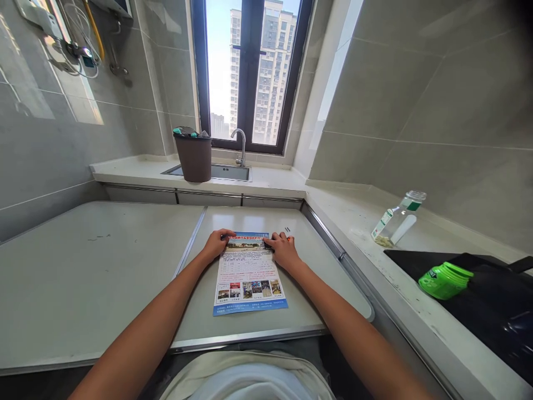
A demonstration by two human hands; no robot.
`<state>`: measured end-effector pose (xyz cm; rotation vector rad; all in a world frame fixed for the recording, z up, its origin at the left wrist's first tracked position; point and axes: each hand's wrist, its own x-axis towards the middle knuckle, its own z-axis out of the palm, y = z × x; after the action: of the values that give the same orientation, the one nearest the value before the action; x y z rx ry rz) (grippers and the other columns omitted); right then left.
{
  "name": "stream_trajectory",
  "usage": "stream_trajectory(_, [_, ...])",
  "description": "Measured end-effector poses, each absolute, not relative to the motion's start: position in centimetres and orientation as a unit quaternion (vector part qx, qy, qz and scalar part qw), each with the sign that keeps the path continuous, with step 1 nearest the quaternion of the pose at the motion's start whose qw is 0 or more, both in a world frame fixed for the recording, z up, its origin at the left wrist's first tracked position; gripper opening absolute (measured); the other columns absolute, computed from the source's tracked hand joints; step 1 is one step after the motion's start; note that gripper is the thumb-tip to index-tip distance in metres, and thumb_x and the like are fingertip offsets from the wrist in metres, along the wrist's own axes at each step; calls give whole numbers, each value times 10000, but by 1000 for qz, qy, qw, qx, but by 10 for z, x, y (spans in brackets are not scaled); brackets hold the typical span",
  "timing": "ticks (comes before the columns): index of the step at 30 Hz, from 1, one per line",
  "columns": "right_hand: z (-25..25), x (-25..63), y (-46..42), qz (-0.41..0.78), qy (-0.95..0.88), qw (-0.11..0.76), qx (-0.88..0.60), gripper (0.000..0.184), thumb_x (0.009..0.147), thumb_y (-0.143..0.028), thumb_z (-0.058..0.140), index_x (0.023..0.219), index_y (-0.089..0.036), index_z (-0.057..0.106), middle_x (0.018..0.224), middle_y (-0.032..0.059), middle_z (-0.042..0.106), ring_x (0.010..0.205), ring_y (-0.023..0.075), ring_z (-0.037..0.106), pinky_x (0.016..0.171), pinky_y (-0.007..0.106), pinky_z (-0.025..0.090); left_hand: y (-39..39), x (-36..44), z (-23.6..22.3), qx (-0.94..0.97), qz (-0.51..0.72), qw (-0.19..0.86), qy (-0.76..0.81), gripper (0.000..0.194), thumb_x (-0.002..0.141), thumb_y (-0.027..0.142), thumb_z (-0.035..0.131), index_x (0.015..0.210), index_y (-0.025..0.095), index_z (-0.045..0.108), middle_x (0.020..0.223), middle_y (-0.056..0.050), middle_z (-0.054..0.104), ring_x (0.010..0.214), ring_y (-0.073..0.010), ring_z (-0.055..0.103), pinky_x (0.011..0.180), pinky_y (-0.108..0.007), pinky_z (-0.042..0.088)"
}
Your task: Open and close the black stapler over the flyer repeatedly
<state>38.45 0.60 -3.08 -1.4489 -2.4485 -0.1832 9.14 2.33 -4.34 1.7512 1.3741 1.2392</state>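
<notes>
A printed flyer (250, 266) lies flat on the white board, with red heading text, a row of small photos and a blue band along its bottom. My left hand (217, 244) is at its upper left corner, fingers closed on the edge. At the upper right corner, my right hand (285, 250) has its fingers bent and closed on the paper. A small red spot (290, 239) shows beside the right fingers; I cannot make out what it is. Just beyond that hand, two small dark strokes (287, 229) appear on the board.
Two adjoining white boards (137, 272) have metal edging. Behind them, a brown bin (194, 158) stands by the sink (231, 172) and faucet (241, 145). On the right counter are a glass bottle (393, 225), a green jar (445, 280) on its side and a black bag (499, 311).
</notes>
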Motion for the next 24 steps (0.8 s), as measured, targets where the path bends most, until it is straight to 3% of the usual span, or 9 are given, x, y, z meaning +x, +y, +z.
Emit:
stream_trajectory(5, [-35, 396, 6, -15, -836, 212, -506, 601, 956, -116, 412, 1475, -417, 437, 1231, 84, 596, 1114, 284, 457, 893, 399, 335, 25, 90, -44, 666, 461, 279, 515, 246, 742, 282, 620, 896, 212, 798, 1093, -101, 750, 1073, -314, 675, 958, -420, 487])
stream_trajectory(12, [-40, 397, 9, 13, -817, 253, -518, 530, 977, -159, 391, 1445, -391, 482, 1214, 86, 597, 1100, 287, 467, 868, 394, 367, 24, 94, -41, 662, 466, 281, 516, 212, 718, 268, 650, 855, 205, 799, 1075, -105, 751, 1065, -321, 669, 972, -431, 487])
stream_trajectory(24, [-39, 400, 10, 15, -823, 242, -514, 586, 956, -137, 383, 1465, -416, 469, 1177, 85, 593, 1085, 285, 457, 899, 422, 357, 27, 90, -48, 657, 470, 285, 516, 235, 734, 238, 619, 879, 202, 801, 1098, -105, 750, 1067, -316, 677, 944, -411, 491])
